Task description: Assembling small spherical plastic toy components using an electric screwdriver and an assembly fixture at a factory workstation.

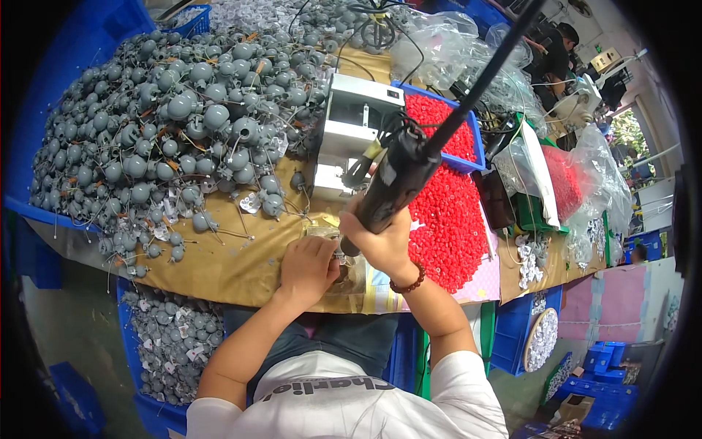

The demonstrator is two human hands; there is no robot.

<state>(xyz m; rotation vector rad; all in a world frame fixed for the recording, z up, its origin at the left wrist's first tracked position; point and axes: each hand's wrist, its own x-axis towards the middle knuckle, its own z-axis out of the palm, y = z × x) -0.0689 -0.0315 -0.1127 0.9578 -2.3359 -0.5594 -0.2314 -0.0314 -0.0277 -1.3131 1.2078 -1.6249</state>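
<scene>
My right hand is wrapped round a black electric screwdriver. The tool is tilted, its lower end pointing down at the table's front part and a thick black shaft or cable running up to the upper right. Close beside that lower end, my left hand rests on the table with curled fingers. Whatever its fingertips pinch is too small and hidden to name. Just beyond the hands stands a white and grey boxy machine with a slot in its front. A bead bracelet circles my right wrist.
Grey ball-shaped parts with wires are heaped on the left. Loose red small parts lie to the right, below a blue tray of more. A blue bin of grey parts stands below the tan tabletop. Another person is at the far right.
</scene>
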